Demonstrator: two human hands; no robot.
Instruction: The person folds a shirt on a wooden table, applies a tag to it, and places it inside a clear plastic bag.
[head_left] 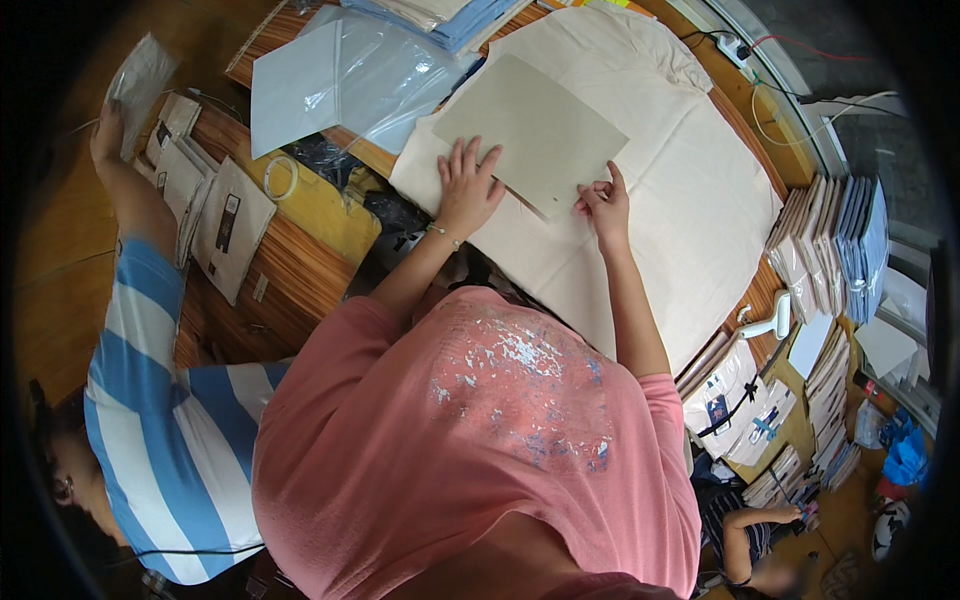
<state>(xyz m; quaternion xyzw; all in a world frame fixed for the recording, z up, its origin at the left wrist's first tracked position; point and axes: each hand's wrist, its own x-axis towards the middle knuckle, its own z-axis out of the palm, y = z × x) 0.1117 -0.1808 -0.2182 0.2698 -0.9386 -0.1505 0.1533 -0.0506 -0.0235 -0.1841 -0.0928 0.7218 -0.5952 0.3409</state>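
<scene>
A grey-beige cardboard sheet [535, 130] lies tilted on a cream cloth [690, 200] spread over the table. My left hand [468, 190] rests with fingers spread on the sheet's near left edge. At the sheet's near right edge is my right hand [603, 200], its index finger stretched out and the other fingers bent. Thumb and fingertips there look apart, with nothing plainly between them. The cloth's far edge is gathered into folds at the upper right.
Clear plastic sleeves [400, 85] and a blue-and-cream stack [440, 20] lie far left. Packed cloth bundles [810, 240] stand at right, near a white-handled tool [770, 318]. At left a co-worker in a striped shirt [150, 370] holds a clear packet [140, 85]. Another person sits lower right.
</scene>
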